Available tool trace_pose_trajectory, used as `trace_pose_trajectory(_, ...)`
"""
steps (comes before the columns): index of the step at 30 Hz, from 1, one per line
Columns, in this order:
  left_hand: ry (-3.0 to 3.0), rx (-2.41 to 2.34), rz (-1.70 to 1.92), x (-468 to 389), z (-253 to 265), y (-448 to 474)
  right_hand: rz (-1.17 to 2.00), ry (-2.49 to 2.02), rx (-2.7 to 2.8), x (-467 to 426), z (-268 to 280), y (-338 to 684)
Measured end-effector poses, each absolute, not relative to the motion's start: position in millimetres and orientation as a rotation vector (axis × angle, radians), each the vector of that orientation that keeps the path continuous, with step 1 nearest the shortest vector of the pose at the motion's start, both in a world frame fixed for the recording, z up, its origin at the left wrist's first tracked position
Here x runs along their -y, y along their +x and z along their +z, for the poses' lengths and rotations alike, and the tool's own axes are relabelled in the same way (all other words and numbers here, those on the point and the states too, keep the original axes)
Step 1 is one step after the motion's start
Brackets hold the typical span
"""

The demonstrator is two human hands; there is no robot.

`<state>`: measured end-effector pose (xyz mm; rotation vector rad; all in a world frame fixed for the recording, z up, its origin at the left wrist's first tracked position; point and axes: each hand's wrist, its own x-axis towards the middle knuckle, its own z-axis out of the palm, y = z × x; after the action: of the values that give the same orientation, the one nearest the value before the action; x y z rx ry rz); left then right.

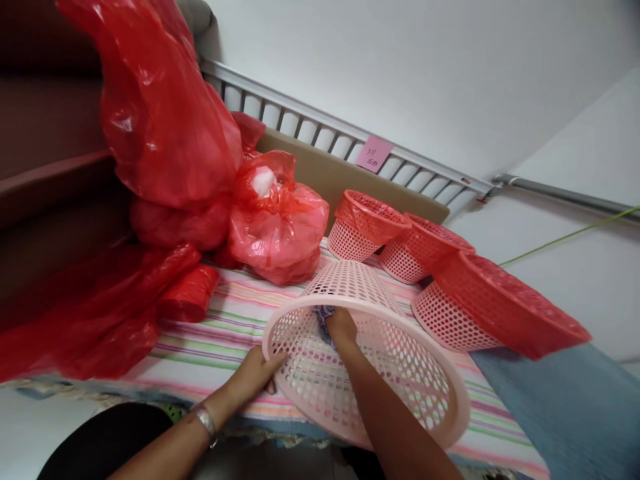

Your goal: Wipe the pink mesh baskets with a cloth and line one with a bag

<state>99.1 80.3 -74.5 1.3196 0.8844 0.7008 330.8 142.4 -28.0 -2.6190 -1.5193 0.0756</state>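
Observation:
A pale pink plastic basket [350, 280] with a perforated wall lies tipped on its side, its wide mouth facing me. My left hand [257, 373] grips the basket's rim at the left, thumb over the edge. Inside the basket, my right hand [343, 328] is closed on a dark bluish patterned cloth [325, 323], which presses against the inner wall. Part of the cloth is hidden behind the fingers.
Three perforated baskets lined with red plastic bags, such as the nearest one [455, 317], stand to the right. At the left are stuffed red bags [280, 230] and a red bag roll [187, 293]. A striped cloth [235, 313] covers the table; a radiator [310, 130] is behind.

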Motion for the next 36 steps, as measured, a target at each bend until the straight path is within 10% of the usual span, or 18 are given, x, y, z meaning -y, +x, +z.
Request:
trace_pose_trajectory(12, 1.332, -0.929, 0.741, -82, -67, 104, 0.326, -2.12, 1.855, -4, -35, 235)
trace_pose_trajectory(36, 1.311, -0.961, 0.702, -89, -59, 87, -0.03, -2.651, 1.547, -159, -35, 316)
